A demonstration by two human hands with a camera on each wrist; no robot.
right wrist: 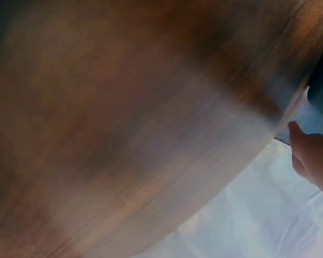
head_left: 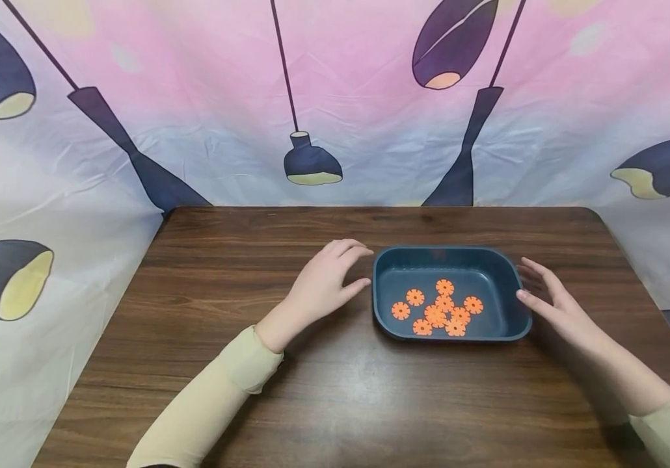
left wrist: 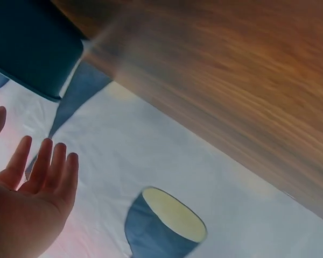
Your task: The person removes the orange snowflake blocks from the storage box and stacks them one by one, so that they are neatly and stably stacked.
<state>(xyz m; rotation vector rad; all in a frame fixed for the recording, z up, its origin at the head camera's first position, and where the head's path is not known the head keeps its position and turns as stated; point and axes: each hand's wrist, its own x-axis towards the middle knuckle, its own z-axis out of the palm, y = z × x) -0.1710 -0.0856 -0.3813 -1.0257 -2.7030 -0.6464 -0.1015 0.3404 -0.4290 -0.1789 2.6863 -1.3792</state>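
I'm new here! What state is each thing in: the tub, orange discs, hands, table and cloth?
Tub: upright, uncovered.
Discs: inside the tub, some overlapping, some apart.
Left hand: empty, fingers relaxed, just off the tub's left end.
Right hand: open at the tub's right end; contact unclear.
Table: bearing the tub.
Cloth: hanging, wrinkled.
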